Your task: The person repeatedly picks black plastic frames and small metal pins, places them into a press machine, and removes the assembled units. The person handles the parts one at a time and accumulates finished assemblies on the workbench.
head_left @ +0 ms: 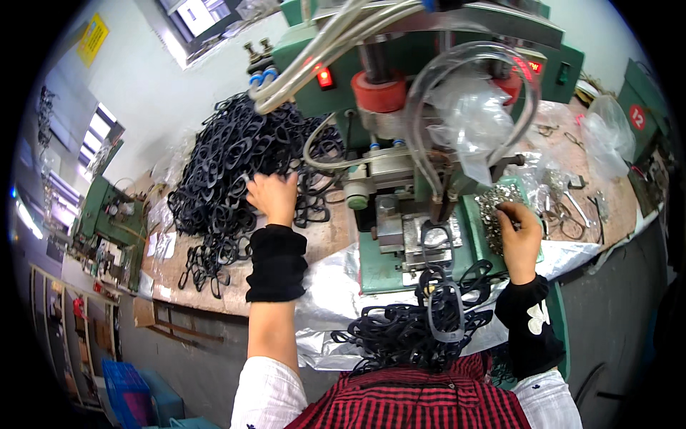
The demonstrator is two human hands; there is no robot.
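My left hand (275, 198) is over the right side of a large heap of black plastic eyeglass frames (232, 146), fingers apart, with no frame visibly gripped. My right hand (522, 239) is at a green tray (536, 252) of small shiny metal pieces (494, 207). Its thumb and fingers are pinched together at the edge of the pieces; what they hold is too small to make out. Between my hands stands a green press (386, 275). A grey eyeglass frame (448, 314) hangs below its metal fixture (429, 247), over a second pile of black frames (389, 329) near my lap.
Clear hoses (414, 107) and a plastic bag (471, 125) hang around the press head. Silver foil (329, 286) covers the table's front edge. A wrench (577, 207) and loose bits lie at the right. Another green machine (111, 232) stands at the far left.
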